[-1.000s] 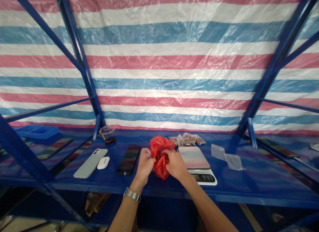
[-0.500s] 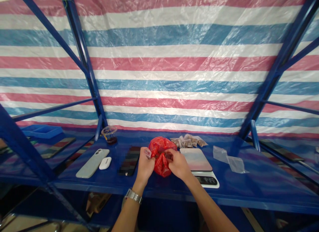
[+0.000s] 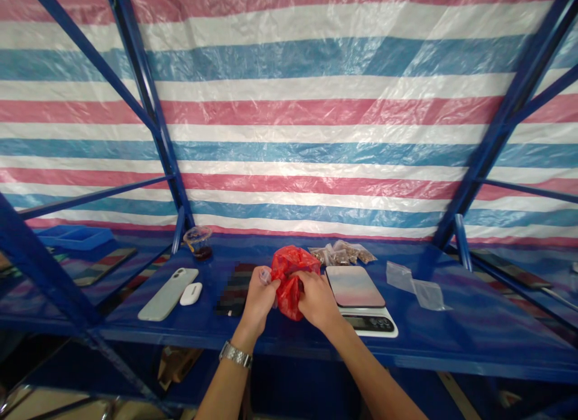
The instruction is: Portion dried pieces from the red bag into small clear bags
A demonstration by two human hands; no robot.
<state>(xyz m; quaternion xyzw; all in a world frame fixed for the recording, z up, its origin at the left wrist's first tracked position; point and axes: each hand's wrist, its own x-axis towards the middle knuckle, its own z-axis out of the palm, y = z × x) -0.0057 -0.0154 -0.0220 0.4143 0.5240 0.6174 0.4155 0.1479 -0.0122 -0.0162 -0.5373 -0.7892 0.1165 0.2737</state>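
Both my hands work at a crumpled red plastic bag [image 3: 291, 269] standing on the blue shelf [image 3: 451, 330]. My left hand [image 3: 258, 299], with a metal watch at the wrist, pinches the bag's left edge together with a small clear plastic piece. My right hand [image 3: 316, 296] is closed on the bag's right side, fingers curled into the plastic. What is inside the bag is hidden.
A digital kitchen scale [image 3: 361, 293] sits just right of the bag. Small filled clear bags [image 3: 341, 254] lie behind it, empty zip bags [image 3: 413, 284] further right. To the left lie a dark phone [image 3: 235, 281], an earbud case [image 3: 191, 293], a white phone [image 3: 168, 293] and a cup [image 3: 197, 242].
The bag's mouth has been drawn closer together and my hands have shifted slightly; the bag stays in the same spot on the shelf.
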